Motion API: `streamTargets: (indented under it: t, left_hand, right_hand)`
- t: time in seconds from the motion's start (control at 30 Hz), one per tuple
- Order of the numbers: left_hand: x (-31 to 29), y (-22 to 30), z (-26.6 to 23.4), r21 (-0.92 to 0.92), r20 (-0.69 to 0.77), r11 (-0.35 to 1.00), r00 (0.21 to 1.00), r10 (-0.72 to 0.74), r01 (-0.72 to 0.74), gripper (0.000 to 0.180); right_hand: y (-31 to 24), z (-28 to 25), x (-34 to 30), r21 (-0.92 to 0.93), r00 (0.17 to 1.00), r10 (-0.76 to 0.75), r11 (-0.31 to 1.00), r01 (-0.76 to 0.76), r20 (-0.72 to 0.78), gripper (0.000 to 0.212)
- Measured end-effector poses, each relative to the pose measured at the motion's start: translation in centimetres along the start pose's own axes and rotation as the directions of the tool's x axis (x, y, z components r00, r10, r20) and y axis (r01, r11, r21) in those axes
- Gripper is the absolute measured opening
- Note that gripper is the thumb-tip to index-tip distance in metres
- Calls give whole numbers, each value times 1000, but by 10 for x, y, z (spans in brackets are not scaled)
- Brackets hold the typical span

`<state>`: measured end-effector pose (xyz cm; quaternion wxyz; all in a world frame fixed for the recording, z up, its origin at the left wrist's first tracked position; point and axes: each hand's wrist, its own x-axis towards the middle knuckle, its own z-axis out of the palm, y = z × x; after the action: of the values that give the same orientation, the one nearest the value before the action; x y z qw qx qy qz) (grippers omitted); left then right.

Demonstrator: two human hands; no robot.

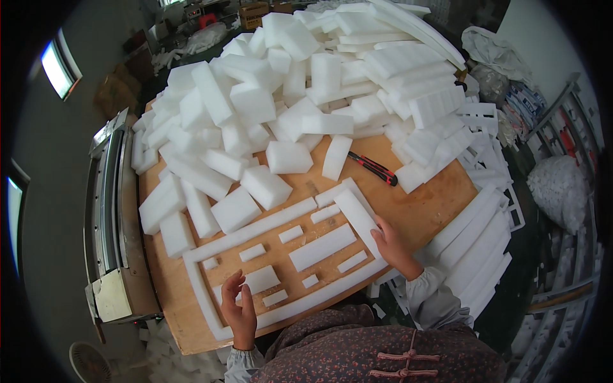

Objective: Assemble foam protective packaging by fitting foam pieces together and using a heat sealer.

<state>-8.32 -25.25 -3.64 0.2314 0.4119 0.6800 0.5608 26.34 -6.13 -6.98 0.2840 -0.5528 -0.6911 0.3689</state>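
Left hand [239, 313]: fingers parted, nothing held, over near-left part of foam frame [255, 228]. Right hand [394, 247]: half-curled at right-end foam strip [355, 219]; hold cannot be told. Frame on wooden table [440, 195]. Brown box [253, 13]: lettering illegible.

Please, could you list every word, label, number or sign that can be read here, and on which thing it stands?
None can be read reliably.
Brown box: marks too small.
Blue-and-white bag: print too blurred.
White foam frame: no text visible.
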Motion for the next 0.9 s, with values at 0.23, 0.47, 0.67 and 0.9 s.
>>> streamTargets:
  t: [0.23,0.47,0.67,0.9]
  left_hand:
    - [1,-3,-4,48,-34,999,999,12,-11,29]
    - [10,-2,-1,94,-21,995,1000,21,-19,32]
    - [59,-10,-9,176,-58,980,993,100,-89,30]
    - [237,-52,10,252,-195,950,971,-137,184,47]
  right_hand:
    - [-42,12,-4,-390,958,-272,875,287,96,72]
    - [-15,22,-4,-416,975,-201,882,220,90,70]
    - [-29,27,-1,-524,936,-353,796,303,6,64]
    - [-66,38,12,-404,877,-474,819,407,-78,48]
